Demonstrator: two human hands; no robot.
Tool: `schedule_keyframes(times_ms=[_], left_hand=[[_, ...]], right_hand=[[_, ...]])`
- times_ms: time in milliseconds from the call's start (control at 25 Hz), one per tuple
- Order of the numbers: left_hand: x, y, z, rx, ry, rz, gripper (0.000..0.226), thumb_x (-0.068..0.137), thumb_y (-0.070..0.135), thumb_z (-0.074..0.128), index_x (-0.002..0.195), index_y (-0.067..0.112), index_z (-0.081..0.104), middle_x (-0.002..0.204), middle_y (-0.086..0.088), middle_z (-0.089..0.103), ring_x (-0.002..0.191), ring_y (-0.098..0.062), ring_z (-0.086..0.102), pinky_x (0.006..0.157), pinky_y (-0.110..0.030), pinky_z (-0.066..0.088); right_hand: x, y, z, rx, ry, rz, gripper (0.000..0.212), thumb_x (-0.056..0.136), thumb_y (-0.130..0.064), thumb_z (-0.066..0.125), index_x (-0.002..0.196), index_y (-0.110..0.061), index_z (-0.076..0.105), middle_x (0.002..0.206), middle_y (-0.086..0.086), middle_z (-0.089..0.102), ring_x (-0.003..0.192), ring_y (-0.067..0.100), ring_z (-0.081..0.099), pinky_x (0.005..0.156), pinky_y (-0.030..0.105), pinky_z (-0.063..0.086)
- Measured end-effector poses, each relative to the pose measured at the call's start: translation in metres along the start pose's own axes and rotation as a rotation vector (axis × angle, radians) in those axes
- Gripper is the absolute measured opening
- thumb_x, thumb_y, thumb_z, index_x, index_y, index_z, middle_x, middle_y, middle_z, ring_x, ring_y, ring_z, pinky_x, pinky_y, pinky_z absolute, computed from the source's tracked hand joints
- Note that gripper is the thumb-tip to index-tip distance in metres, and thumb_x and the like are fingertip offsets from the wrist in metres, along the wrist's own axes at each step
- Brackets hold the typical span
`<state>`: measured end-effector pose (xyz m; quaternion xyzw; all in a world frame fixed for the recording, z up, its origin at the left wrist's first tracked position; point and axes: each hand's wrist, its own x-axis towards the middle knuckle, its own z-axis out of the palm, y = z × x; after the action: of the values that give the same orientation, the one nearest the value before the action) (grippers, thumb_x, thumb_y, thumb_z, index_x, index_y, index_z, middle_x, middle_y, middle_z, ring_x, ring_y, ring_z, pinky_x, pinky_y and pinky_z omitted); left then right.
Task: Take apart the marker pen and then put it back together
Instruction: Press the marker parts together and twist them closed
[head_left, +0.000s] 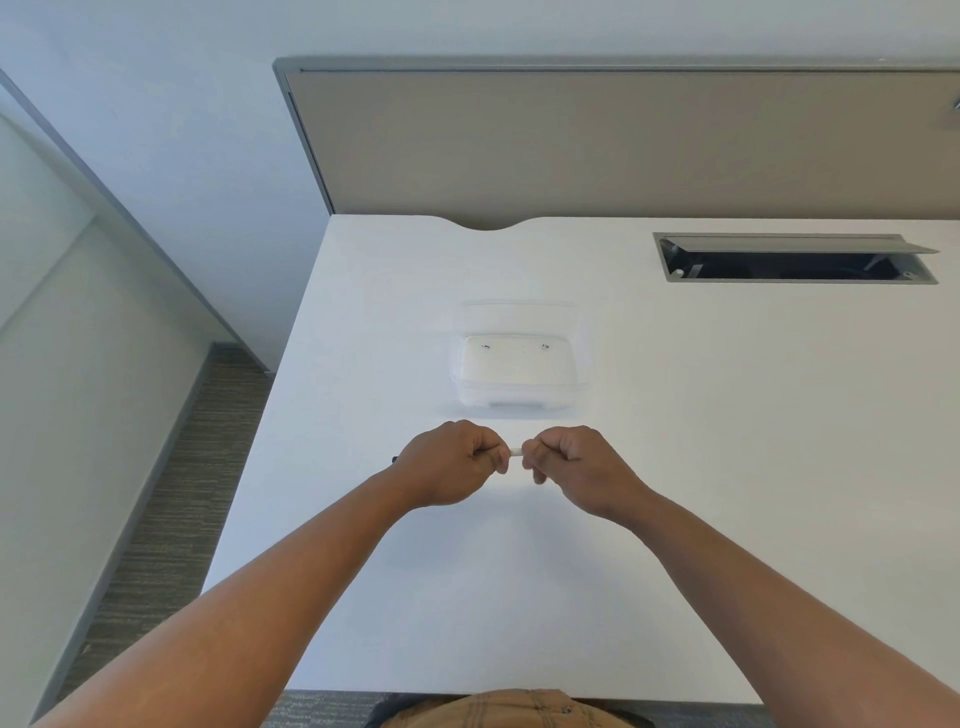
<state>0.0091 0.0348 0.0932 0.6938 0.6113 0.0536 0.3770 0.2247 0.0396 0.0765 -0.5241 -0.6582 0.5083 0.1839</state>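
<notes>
The marker pen (515, 451) lies level between my two fists above the white table (467, 597). Only a short white stretch of it shows in the gap between them, plus a small dark tip poking out at the left of my left hand (451, 462). My left hand is closed around one end. My right hand (574, 465) is closed around the other end. Both fists almost touch, and the rest of the pen is hidden inside them.
A clear plastic box (519, 361) with an open lid stands just beyond my hands. An open cable hatch (795, 258) is set into the table at the back right. A grey partition (623, 140) runs along the far edge. The table's left edge drops to carpet.
</notes>
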Motion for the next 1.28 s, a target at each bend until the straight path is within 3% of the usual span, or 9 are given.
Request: schedule_keyframes(times_ms=[80, 200, 400, 560, 680, 880, 1000, 1120, 1280], left_hand=[[0.0, -0.001, -0.004, -0.07, -0.016, -0.01, 0.03, 0.097, 0.037, 0.049, 0.075, 0.037, 0.068, 0.053, 0.019, 0.052, 0.05, -0.006, 0.044, 0.057, -0.028, 0.04], [0.0, -0.001, -0.007, -0.15, -0.038, -0.014, 0.029, 0.098, 0.034, 0.05, 0.079, 0.031, 0.072, 0.051, 0.016, 0.045, 0.049, -0.009, 0.039, 0.056, -0.027, 0.036], [0.0, 0.004, -0.007, -0.178, -0.042, -0.003, 0.029, 0.098, 0.032, 0.051, 0.08, 0.029, 0.073, 0.047, 0.016, 0.043, 0.045, -0.008, 0.036, 0.054, -0.026, 0.034], [0.0, 0.003, -0.006, -0.153, -0.064, -0.009, 0.03, 0.098, 0.032, 0.05, 0.078, 0.031, 0.072, 0.053, 0.017, 0.049, 0.052, -0.01, 0.041, 0.058, -0.027, 0.037], [-0.001, 0.002, -0.007, -0.26, -0.067, 0.004, 0.032, 0.101, 0.032, 0.052, 0.078, 0.027, 0.073, 0.062, 0.015, 0.052, 0.059, -0.011, 0.043, 0.063, -0.029, 0.038], [0.0, 0.003, -0.008, -0.269, -0.06, 0.018, 0.031, 0.101, 0.032, 0.052, 0.079, 0.027, 0.074, 0.052, 0.016, 0.043, 0.05, -0.007, 0.037, 0.058, -0.029, 0.033], [0.0, 0.007, -0.007, -0.212, -0.059, 0.013, 0.03, 0.099, 0.034, 0.051, 0.078, 0.03, 0.072, 0.047, 0.015, 0.039, 0.045, -0.008, 0.034, 0.054, -0.028, 0.032], [-0.001, 0.008, -0.005, -0.157, -0.069, 0.002, 0.03, 0.099, 0.033, 0.049, 0.078, 0.031, 0.071, 0.051, 0.017, 0.046, 0.048, -0.008, 0.039, 0.057, -0.028, 0.036], [-0.002, 0.003, -0.004, -0.247, -0.069, 0.001, 0.03, 0.099, 0.032, 0.05, 0.08, 0.028, 0.073, 0.058, 0.011, 0.042, 0.054, -0.014, 0.036, 0.057, -0.028, 0.033]], right_hand=[[-0.002, 0.003, 0.0, -0.043, 0.099, -0.128, 0.005, 0.093, -0.028, 0.069, 0.09, -0.03, 0.072, 0.076, -0.016, 0.067, 0.062, 0.002, 0.052, 0.062, 0.015, 0.042], [0.0, 0.005, 0.0, -0.068, 0.18, -0.235, 0.01, 0.09, -0.02, 0.072, 0.092, -0.03, 0.073, 0.077, -0.028, 0.063, 0.065, 0.0, 0.055, 0.063, 0.008, 0.04], [0.0, 0.005, 0.004, -0.118, 0.181, -0.207, 0.019, 0.097, -0.028, 0.058, 0.08, -0.024, 0.066, 0.07, 0.0, 0.065, 0.06, 0.01, 0.048, 0.057, 0.024, 0.041], [0.0, 0.002, 0.003, 0.076, 0.045, -0.007, 0.029, 0.099, -0.038, 0.054, 0.074, -0.03, 0.067, 0.064, -0.012, 0.063, 0.059, 0.004, 0.049, 0.06, 0.024, 0.042], [-0.002, 0.003, 0.002, 0.063, 0.135, -0.122, 0.005, 0.093, -0.033, 0.069, 0.089, -0.032, 0.071, 0.075, -0.018, 0.065, 0.064, 0.002, 0.051, 0.061, 0.014, 0.041], [-0.001, 0.002, -0.003, -0.095, 0.205, -0.276, 0.008, 0.093, -0.021, 0.068, 0.089, -0.027, 0.073, 0.084, -0.013, 0.067, 0.074, 0.008, 0.057, 0.065, 0.013, 0.038], [-0.001, 0.0, -0.001, -0.083, 0.168, -0.159, 0.026, 0.097, -0.034, 0.059, 0.075, -0.021, 0.066, 0.066, -0.003, 0.062, 0.061, 0.009, 0.048, 0.059, 0.025, 0.039], [-0.001, -0.007, -0.003, 0.094, 0.019, 0.1, 0.039, 0.098, -0.043, 0.055, 0.07, -0.019, 0.066, 0.059, -0.009, 0.062, 0.059, 0.01, 0.05, 0.061, 0.027, 0.041], [-0.002, -0.006, -0.006, 0.076, 0.082, -0.031, 0.015, 0.092, -0.032, 0.07, 0.08, -0.025, 0.072, 0.068, -0.015, 0.063, 0.061, 0.002, 0.05, 0.059, 0.016, 0.043]])
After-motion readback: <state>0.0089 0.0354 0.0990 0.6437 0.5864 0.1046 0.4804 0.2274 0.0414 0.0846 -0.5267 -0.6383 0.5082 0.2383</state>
